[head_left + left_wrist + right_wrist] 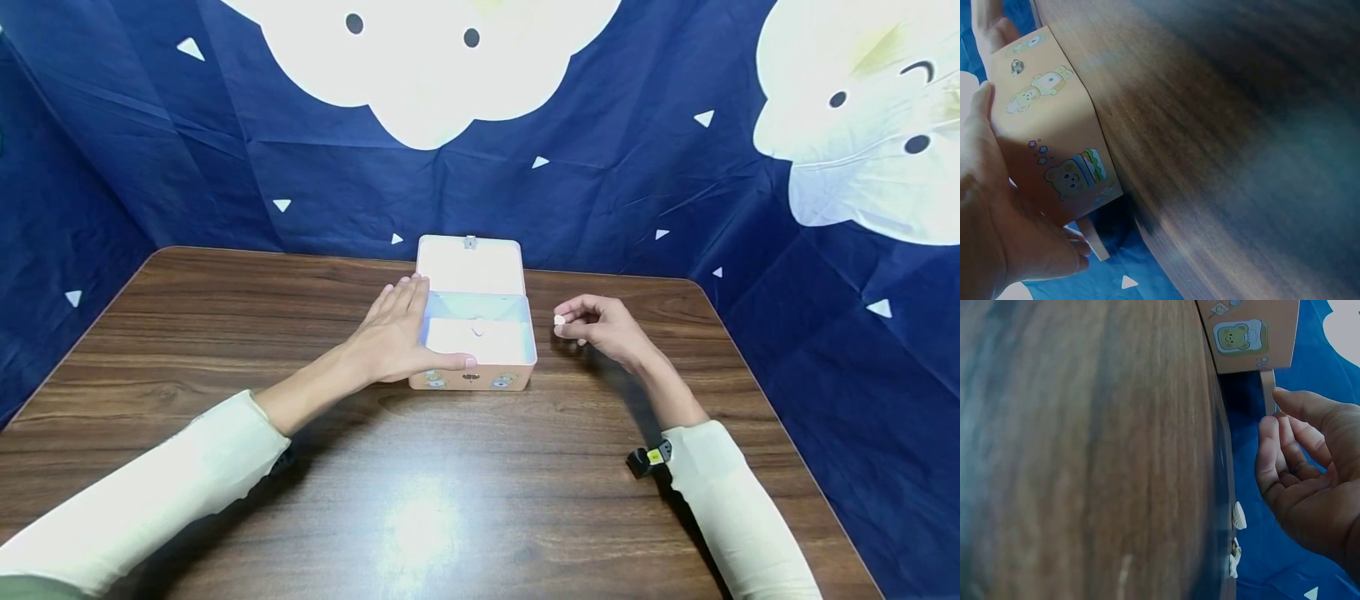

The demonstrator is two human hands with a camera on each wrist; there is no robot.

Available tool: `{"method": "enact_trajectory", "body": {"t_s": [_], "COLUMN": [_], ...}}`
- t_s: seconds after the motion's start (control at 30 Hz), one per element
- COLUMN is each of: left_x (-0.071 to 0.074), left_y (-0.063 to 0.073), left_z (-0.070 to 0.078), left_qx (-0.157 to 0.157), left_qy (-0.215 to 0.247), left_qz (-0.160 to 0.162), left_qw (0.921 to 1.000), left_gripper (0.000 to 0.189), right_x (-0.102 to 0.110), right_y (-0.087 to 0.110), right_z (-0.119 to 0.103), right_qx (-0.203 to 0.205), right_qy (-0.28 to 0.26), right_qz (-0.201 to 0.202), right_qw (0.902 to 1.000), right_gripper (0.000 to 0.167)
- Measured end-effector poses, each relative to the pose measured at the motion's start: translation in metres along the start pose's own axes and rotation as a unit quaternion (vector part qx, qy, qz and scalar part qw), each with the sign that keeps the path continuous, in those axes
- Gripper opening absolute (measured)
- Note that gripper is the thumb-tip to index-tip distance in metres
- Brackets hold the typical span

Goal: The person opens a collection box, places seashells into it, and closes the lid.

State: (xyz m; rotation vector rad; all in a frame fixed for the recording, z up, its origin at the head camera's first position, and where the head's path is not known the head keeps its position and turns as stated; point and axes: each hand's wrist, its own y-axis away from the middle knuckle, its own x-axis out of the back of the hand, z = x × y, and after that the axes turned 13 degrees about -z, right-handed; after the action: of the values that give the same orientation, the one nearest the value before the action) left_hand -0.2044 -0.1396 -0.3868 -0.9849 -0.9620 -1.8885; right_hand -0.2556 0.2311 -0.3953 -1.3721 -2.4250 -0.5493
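A small tin box [472, 378] with cartoon bears on its peach-coloured walls stands on the table, its lid [469, 262] tipped back. My left hand [401, 333] rests along the box's left rim, fingers straight and thumb stretched over the front edge. In the left wrist view, this hand [997, 219] lies against the box wall [1054, 131]. Right of the box, my right hand [603, 329] pinches a small white piece [559, 320] between thumb and fingers. The right wrist view shows the pinching hand [1316, 444], but the piece is hidden there.
In the right wrist view, two white shell-like pieces [1239, 515] lie near the table's far edge. The brown wooden table [337, 500] meets a blue cloth backdrop [210, 183] behind and at both sides. Inside the box a small pale shape [477, 330] shows faintly.
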Motion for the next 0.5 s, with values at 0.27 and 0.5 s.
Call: {"method": "enact_trajectory", "body": {"t_s": [0.27,0.5], "left_x": [0.000,0.000], "left_y": [0.000,0.000], "left_z": [0.001,-0.001], "left_qx": [0.006,0.005], "left_qy": [-0.023,-0.021], "left_qz": [-0.006,-0.003], "left_qw": [0.9997,0.9998], "left_gripper": [0.157,0.157], "right_x": [-0.003,-0.009], "right_y": [-0.003,-0.005], "right_z": [-0.014,-0.025], "right_qx": [0.018,0.043], "right_qy": [0.016,0.026], "right_qz": [0.023,0.038], "right_qw": [0.9995,0.9980], "right_gripper": [0.035,0.034]}}
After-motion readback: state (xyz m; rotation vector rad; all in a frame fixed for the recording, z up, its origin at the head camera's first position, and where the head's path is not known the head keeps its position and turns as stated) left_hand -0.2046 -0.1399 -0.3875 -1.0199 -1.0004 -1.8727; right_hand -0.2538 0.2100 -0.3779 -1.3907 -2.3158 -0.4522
